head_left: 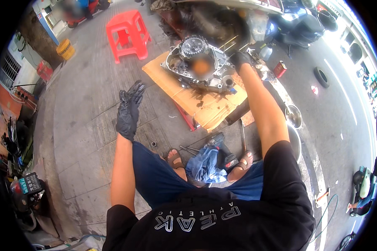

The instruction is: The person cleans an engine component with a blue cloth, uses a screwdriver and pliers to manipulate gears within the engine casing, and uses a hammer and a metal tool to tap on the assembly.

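Note:
An open motorcycle engine lies on a stained sheet of cardboard, with a round toothed clutch part on its far side. Long thin studs stick up at its far right. My right hand, in a black glove, reaches to the engine's right side by these studs. Its fingers blend into the dark background, so what they touch is unclear. Away to the left of the cardboard, my left hand, also black-gloved, hangs over the pavement with its fingers stretched out and nothing in it.
Between my feet lie a cordless power tool and a blue cloth. A red plastic stool stands far left of the engine. To the right are a metal bowl, a red can and a loose tyre. Parked motorcycles stand beyond.

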{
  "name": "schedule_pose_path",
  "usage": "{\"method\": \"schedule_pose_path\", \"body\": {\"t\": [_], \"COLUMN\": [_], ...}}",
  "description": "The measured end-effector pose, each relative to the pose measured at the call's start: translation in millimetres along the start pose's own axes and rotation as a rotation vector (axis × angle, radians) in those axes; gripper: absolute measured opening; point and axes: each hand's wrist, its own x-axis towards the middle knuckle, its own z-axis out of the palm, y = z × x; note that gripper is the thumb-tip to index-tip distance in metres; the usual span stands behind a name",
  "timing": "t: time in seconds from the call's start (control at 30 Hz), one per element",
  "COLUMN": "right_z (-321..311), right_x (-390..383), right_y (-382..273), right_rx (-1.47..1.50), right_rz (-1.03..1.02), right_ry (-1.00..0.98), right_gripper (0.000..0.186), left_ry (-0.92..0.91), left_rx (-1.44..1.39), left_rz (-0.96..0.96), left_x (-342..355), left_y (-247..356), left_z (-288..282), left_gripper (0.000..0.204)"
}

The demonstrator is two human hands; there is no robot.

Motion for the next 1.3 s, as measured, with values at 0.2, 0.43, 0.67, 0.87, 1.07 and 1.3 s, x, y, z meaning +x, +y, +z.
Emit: {"method": "schedule_pose_path", "body": {"t": [0.2,0.43,0.67,0.87,1.07,1.3], "right_z": [-37.8,-94.9,-168.6,-223.0,-222.9,-301.9], "right_x": [-4.3,-48.7,-151.8,-280.7,-272.5,-253.1], "right_y": [39.7,41.1,27.1,-58.2,-33.3,12.0], "right_rx": [0.054,0.269,0.169,0.106,-0.065,0.258], "right_rz": [-0.487,0.013,0.024,0.211,0.106,0.262], "right_ry": [-0.343,-0.297,-0.464,-0.340,-0.219,0.012], "right_gripper": [0.036,0.044,0.047,0.042,0.040,0.045], "left_ry": [-0.148,-0.201,-0.421,-1.319,-1.166,-0.881], "left_rx": [-0.563,-0.795,0.034,1.329,1.608,1.368], "left_rz": [-0.147,-0.165,-0.281,-0.400,-0.794,-0.671], "left_x": [-3.8,6.0,-4.6,-67.8,-169.5,-157.6], "left_y": [-13.1,-31.3,-79.4,-214.5,-345.4,-358.5], "left_z": [67.0,79.6,100.0,144.9,129.9,135.8], "left_gripper": [0.094,0.109,0.066,0.049,0.063,0.053]}}
